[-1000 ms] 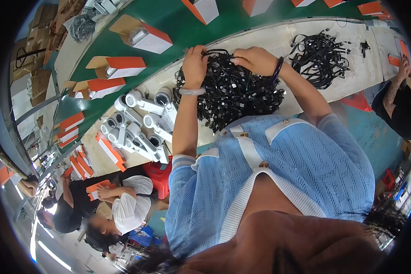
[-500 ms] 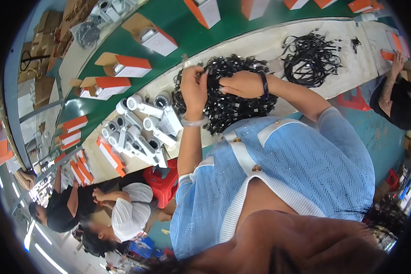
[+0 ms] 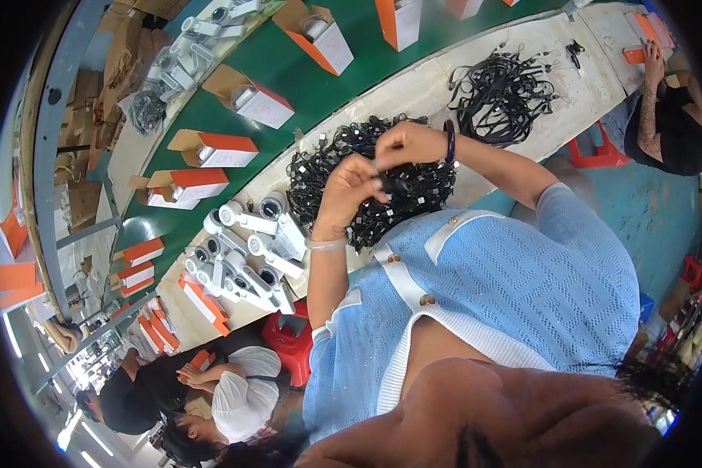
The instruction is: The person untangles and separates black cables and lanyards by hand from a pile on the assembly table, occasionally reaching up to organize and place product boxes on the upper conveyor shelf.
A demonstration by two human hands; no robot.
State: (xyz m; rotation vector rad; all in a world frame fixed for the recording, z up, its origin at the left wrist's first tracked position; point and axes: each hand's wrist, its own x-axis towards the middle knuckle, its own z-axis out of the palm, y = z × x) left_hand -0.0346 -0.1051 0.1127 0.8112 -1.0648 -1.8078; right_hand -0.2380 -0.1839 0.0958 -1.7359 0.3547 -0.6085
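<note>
A large heap of black USB cables (image 3: 312,175) with silver plugs lies on the bench under both hands. My left hand (image 3: 346,191), wearing a clear bracelet, is closed in a pinch over the heap, with a small black coiled cable (image 3: 396,186) at its fingertips. My right hand (image 3: 412,146), with a dark bracelet at its wrist, is closed beside it. Its fingertips are blurred and close to those of the left hand, and what they grip is not clear.
White handheld devices (image 3: 246,253) are piled left of the cables. Open orange-and-white boxes (image 3: 249,101) stand on the green conveyor (image 3: 187,101). More black cords (image 3: 499,101) lie to the right. Co-workers sit at lower left and far right, near red stools (image 3: 597,148).
My hands, apart over the heap before, have come together, with a small black cable showing between them. The whole view has shifted slightly.
</note>
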